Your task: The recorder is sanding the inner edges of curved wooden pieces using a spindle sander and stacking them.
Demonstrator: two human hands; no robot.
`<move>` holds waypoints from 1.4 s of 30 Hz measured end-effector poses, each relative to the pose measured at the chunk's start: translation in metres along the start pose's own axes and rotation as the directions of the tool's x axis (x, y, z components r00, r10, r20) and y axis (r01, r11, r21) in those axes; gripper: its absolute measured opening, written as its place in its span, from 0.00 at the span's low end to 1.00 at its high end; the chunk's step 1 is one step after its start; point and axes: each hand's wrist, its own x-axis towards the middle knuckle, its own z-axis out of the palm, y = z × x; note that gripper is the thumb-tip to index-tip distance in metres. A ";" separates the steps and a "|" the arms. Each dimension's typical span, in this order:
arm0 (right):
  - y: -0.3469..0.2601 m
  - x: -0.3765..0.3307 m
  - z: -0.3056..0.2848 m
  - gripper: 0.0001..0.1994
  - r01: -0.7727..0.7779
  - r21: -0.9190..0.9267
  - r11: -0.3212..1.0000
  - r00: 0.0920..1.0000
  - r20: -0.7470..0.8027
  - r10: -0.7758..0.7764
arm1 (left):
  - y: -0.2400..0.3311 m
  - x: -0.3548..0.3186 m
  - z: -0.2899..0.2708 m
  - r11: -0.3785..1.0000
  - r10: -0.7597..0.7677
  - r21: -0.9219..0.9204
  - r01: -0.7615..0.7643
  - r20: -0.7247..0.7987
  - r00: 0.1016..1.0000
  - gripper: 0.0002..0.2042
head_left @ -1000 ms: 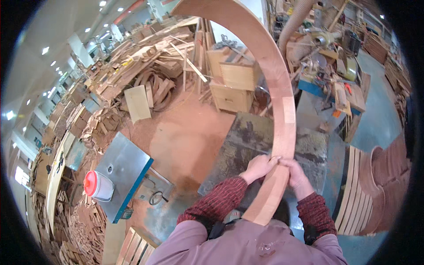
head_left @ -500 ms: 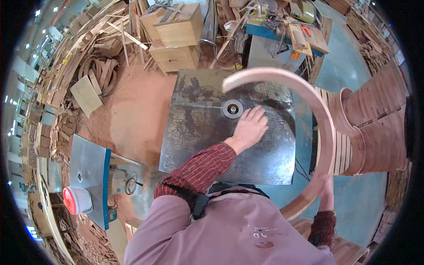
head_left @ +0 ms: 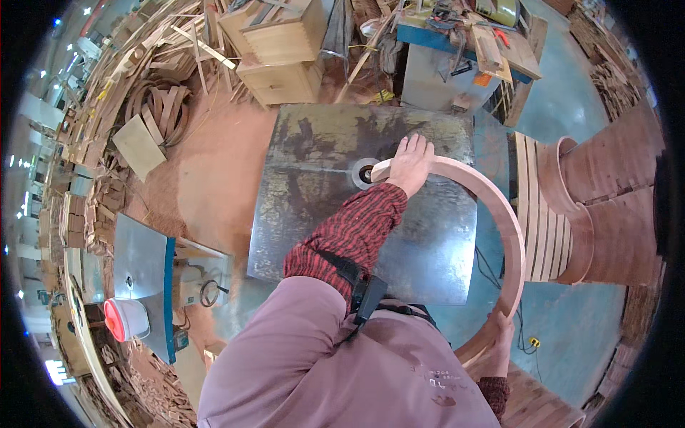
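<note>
A large curved wooden piece (head_left: 514,239), shaped like a broken ring, reaches from the metal table (head_left: 314,235) round to my right side. One end lies beside the round spindle opening (head_left: 362,173) in the tabletop, touching or almost touching it. My left hand (head_left: 412,165) is laid across the piece just behind that end and holds it, with the fingers reaching over its far side. Lower down, off the table's near right corner, my right hand (head_left: 501,334) grips the other part of the curve. Its lower end is partly hidden by my clothing.
Stacked curved wooden panels (head_left: 617,200) stand at the right by a slatted piece (head_left: 535,214). Behind the table are wooden boxes (head_left: 282,78) and a cluttered bench (head_left: 435,68). At left, a smaller machine table (head_left: 143,257) carries a white bucket (head_left: 132,319). A cable (head_left: 524,342) lies on the floor.
The curved piece has come down and inward, its end now beside the spindle opening. My left hand, free of it before, now lies on it. My right hand has moved inward with it.
</note>
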 end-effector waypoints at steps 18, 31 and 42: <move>-0.028 -0.037 0.049 0.31 -0.202 0.368 0.908 0.956 -0.129 0.265 | -0.016 -0.014 -0.014 1.000 0.028 0.011 -0.026 -0.159 0.987 0.08; -0.031 -0.039 0.065 0.32 -0.193 0.274 0.942 0.976 -0.041 0.212 | -0.039 -0.052 -0.041 0.998 -0.028 0.050 0.031 -0.065 0.997 0.11; -0.014 -0.024 0.062 0.31 -0.125 0.155 0.980 0.992 0.032 0.121 | -0.062 -0.085 -0.062 0.986 -0.155 0.080 0.149 0.079 0.985 0.15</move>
